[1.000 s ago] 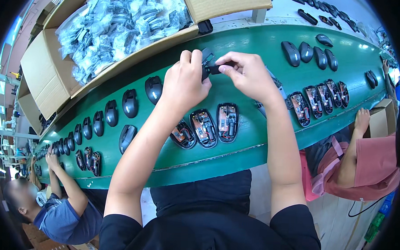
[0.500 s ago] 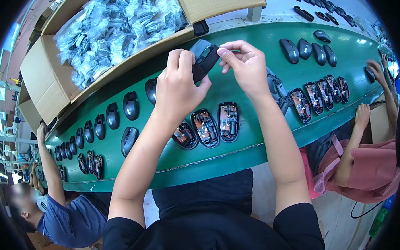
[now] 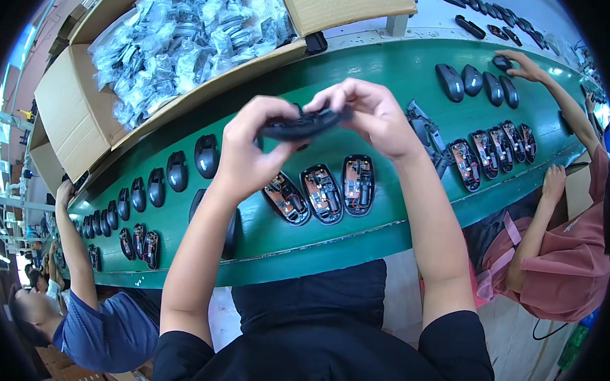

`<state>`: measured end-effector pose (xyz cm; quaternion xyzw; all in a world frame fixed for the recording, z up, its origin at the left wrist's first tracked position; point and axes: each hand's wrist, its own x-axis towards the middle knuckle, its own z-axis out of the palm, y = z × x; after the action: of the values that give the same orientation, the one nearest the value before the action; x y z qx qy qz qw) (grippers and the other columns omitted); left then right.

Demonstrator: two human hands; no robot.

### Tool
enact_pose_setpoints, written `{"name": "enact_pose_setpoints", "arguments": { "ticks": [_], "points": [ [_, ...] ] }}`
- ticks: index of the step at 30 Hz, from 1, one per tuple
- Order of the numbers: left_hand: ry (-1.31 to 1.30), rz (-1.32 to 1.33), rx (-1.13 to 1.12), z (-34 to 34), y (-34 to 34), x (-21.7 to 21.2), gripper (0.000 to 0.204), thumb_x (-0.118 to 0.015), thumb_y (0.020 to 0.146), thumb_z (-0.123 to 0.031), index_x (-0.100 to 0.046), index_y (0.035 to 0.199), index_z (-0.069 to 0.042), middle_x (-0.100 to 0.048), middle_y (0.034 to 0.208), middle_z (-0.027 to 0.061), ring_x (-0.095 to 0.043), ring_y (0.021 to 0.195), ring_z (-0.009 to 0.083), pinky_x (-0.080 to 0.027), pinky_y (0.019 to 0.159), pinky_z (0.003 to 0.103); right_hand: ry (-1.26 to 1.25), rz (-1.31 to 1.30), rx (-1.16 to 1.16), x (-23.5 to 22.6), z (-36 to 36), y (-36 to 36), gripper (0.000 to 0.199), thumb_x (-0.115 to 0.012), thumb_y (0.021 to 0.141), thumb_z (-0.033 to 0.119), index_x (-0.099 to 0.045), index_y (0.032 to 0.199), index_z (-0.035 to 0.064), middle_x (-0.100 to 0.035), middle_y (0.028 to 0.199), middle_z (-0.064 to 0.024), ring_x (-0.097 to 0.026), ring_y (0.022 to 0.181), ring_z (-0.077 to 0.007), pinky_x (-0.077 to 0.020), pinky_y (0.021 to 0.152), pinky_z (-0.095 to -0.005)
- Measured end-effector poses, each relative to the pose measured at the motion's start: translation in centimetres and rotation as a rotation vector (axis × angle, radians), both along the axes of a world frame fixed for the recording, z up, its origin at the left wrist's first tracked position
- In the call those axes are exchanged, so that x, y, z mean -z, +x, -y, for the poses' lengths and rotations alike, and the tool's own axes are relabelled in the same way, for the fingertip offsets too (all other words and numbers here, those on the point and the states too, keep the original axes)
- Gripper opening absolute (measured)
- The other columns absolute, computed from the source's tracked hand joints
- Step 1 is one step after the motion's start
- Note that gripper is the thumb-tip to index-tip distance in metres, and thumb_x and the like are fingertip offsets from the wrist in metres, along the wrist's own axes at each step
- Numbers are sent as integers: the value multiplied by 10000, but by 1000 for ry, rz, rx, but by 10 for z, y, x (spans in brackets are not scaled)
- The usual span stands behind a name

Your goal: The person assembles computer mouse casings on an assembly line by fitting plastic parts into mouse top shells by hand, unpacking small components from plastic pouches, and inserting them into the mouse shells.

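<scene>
A dark mouse top shell (image 3: 304, 126) is held above the green bench, turned nearly edge-on. My left hand (image 3: 251, 144) grips its left end, thumb below and fingers above. At its right end my right hand (image 3: 371, 117) has it between thumb and curled fingers. Motion blur hides the exact fingertip contact. Below the hands lie three open mouse bases, among them a tilted base (image 3: 285, 198), a middle base (image 3: 322, 193) and a right base (image 3: 357, 184), with circuit boards showing. Next to my left forearm, a dark mouse shell (image 3: 230, 236) is partly covered.
At the back left stands a cardboard box (image 3: 84, 113) of bagged parts (image 3: 189, 46). Closed mice (image 3: 206, 155) line the green bench (image 3: 391, 78) leftward. A grey metal bracket (image 3: 426, 133) and several open bases (image 3: 464, 165) are rightward. Co-workers (image 3: 111, 332) sit both sides.
The shell has come down and tipped edge-on, and my right hand has closed on its right end. At the right, a co-worker's hand has reached out to a mouse at the back.
</scene>
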<state>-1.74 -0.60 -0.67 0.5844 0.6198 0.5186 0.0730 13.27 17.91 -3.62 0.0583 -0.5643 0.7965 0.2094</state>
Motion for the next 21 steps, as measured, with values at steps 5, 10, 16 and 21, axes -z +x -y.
{"name": "enact_pose_setpoints", "arguments": {
  "ticks": [5,10,16,21],
  "points": [
    [58,-233,68,37,8,-12,395,-782,668,114,-728,1029,-38,-693,1064,132,-705,912,282,-572,792,356,452,-219,110,-11,25,4,413,-723,646,-192,-448,778,86,-714,1011,-153,-690,1025,-268,-557,891,-361],
    [108,-174,33,53,21,-30,423,-821,652,97,-702,1047,3,-702,1030,138,-711,916,294,-589,776,380,632,-352,252,-20,45,0,407,-769,607,-122,-447,744,87,-736,890,-111,-687,830,-319,-565,744,-379],
    [255,-266,124,56,15,-23,396,-794,632,128,-682,994,11,-726,969,160,-746,916,339,-624,798,410,696,-451,320,-26,52,-1,355,-743,566,-122,-508,746,74,-736,870,-96,-669,808,-308,-551,709,-372],
    [252,-228,173,61,20,-20,412,-745,632,159,-655,1009,18,-731,952,181,-759,910,360,-627,805,427,618,-460,276,-28,62,0,332,-744,560,-120,-601,796,64,-701,845,-56,-655,797,-289,-571,738,-374]
  ]
}}
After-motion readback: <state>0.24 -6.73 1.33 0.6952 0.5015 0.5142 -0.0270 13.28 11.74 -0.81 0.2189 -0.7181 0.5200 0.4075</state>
